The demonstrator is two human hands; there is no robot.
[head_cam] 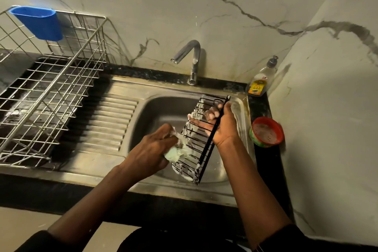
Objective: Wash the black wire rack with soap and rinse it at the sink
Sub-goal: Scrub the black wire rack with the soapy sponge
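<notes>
The black wire rack (197,129) stands tilted on its side over the steel sink basin (161,108), with white foam on its lower wires. My right hand (222,125) grips its long upper edge bar, fingers curled through the wires. My left hand (151,151) holds a soapy pale green sponge (178,152) and presses it against the rack's left face. The tap (190,61) behind the basin runs no water.
A dish soap bottle (260,80) stands at the sink's back right corner. A red-rimmed bowl of soapy liquid (267,132) sits on the black counter to the right. A steel wire dish basket (51,88) with a blue cup holder (38,22) fills the left counter.
</notes>
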